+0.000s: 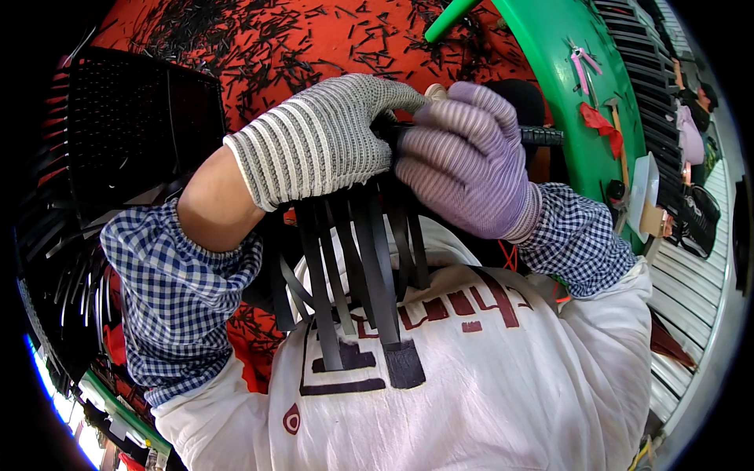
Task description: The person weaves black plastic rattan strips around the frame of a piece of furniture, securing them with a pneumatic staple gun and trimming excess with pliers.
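Observation:
My left hand (pixel 338 129), in a grey-and-white striped glove, is closed around a black woven piece of flat strips. Loose black strips (pixel 365 259) hang from it toward my chest. My right hand (pixel 471 161), in a purple-and-white striped glove, has its fingers bent and pressed against the same piece beside the left hand. To the right of that hand the braided black end (pixel 542 136) sticks out. A small tan tip (pixel 435 92) shows between the gloves; I cannot make out what it is. Most of the woven part is hidden behind my hands.
Black strip offcuts (pixel 353 39) litter the red floor. A finished-looking black woven basket (pixel 141 118) stands at the left. On the right, a green plastic stool or table (pixel 561 86) carries pink-handled pliers (pixel 583 67), a wooden-handled hammer (pixel 618 141) and a red cloth (pixel 602 129).

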A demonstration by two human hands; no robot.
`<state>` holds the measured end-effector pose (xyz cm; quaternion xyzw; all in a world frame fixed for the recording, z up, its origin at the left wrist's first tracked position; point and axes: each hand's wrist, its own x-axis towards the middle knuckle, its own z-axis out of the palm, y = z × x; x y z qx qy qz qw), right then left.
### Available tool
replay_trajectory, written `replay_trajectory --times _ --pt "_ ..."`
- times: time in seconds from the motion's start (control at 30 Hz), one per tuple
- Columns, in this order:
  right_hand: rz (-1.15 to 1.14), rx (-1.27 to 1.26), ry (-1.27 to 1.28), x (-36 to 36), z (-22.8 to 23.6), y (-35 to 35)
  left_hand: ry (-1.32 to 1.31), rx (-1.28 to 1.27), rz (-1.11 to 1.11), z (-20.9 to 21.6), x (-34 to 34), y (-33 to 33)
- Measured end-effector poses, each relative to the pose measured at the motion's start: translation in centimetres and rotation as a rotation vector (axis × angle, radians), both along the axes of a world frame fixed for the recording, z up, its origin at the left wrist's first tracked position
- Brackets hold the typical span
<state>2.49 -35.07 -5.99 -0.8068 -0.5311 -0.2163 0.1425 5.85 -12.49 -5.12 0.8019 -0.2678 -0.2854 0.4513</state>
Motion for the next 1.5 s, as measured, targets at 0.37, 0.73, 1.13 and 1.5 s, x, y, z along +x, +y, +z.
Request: replay_trajectory --times 0.37,0.73,1.13,1.5 --pt "-0.032 0.231 0.077 -3.3 -2.8 -0.7 -0.410 0.100 0.178 1.1 -2.5 -1.0" --pt "-0.085 0.340 0.177 -3.9 -3.3 0.0 -0.423 0.093 0.139 1.9 -2.4 -1.6" --pt "-0.074 0.341 0.146 -4.1 -3.8 0.2 -0.361 0.021 0.253 2.0 -2.4 -2.0" --pt "-0.047 0.336 0.190 -3.7 -3.5 0.8 -0.306 0.021 0.273 1.5 -2.4 -1.4"
